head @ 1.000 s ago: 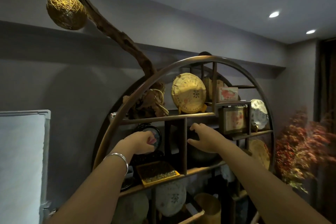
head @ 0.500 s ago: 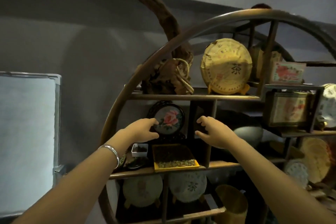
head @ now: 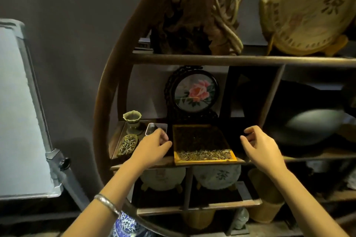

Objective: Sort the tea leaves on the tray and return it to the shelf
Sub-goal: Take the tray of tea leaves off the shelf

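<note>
Yellow-rimmed and square, the tea tray sits on the middle board of a round wooden shelf, its front edge at the board's lip. Dark tea leaves cover most of it, and a band of pale, greenish leaves lies along the front rim.

Both hands hover at the tray's sides without touching it. The left hand, a silver bangle on its wrist, is loosely curled and holds nothing, fingertips just beside the tray's left edge. The right hand is likewise relaxed and empty, near the right edge.

Behind the tray stands a round dark-framed screen embroidered with a pink flower. To the left, in the same compartment, are a pale green footed cup, a small white dish of dark leaves and a boat-shaped scoop of light leaves.

On the board above rest a gnarled wood carving and a paper-wrapped tea cake printed with the character 茶. Below the tray two more wrapped cakes stand on small props; the right one also shows 茶, while the writing on the left one is too faint to read. A blue-and-white porcelain jar stands at the shelf's foot, and a white board leans at far left.
</note>
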`<act>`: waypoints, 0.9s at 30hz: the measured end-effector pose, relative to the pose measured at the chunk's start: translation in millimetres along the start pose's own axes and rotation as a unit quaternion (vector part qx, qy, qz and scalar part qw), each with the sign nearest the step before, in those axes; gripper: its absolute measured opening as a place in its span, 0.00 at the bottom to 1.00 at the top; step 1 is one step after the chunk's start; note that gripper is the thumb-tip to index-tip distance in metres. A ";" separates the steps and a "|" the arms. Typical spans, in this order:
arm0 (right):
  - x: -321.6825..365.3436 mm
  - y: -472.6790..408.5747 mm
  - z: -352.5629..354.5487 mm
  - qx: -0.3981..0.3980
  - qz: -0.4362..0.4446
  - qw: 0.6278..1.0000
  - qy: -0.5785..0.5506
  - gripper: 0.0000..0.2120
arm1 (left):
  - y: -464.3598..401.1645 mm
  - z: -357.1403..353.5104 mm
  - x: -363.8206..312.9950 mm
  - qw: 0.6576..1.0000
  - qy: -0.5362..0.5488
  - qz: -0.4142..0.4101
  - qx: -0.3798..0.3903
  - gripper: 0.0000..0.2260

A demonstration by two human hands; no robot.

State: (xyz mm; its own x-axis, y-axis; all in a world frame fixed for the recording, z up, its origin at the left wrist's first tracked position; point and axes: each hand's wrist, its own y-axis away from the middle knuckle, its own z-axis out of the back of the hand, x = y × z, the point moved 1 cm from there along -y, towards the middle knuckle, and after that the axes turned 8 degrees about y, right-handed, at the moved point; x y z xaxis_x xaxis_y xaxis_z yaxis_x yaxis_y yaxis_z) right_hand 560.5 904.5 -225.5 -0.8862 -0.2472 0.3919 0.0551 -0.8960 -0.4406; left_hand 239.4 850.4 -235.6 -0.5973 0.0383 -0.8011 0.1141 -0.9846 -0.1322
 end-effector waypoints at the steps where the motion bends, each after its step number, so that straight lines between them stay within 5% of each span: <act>1: -9.0 0.8 -9.3 0.010 -0.015 1.000 -0.003 0.14 | -1.4 -6.9 9.4 1.000 0.007 0.018 0.003 0.04; 12: -64.3 2.7 -100.5 0.143 -0.079 0.985 0.051 0.14 | -5.2 -74.0 76.1 0.984 0.088 0.153 0.011 0.03; 27: -66.4 21.7 -123.9 0.129 -0.118 0.962 -0.212 0.07 | -6.9 -106.4 66.3 0.964 0.194 0.178 -0.040 0.03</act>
State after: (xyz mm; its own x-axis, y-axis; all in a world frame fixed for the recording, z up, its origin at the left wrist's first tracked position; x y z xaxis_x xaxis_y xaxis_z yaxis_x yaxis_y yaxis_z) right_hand 563.5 947.1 -361.2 -0.6242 -0.1047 0.7742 0.0361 -0.9938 -0.1053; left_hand 283.5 877.9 -349.9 -0.1700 -0.2229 -0.9599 0.3266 -0.9318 0.1585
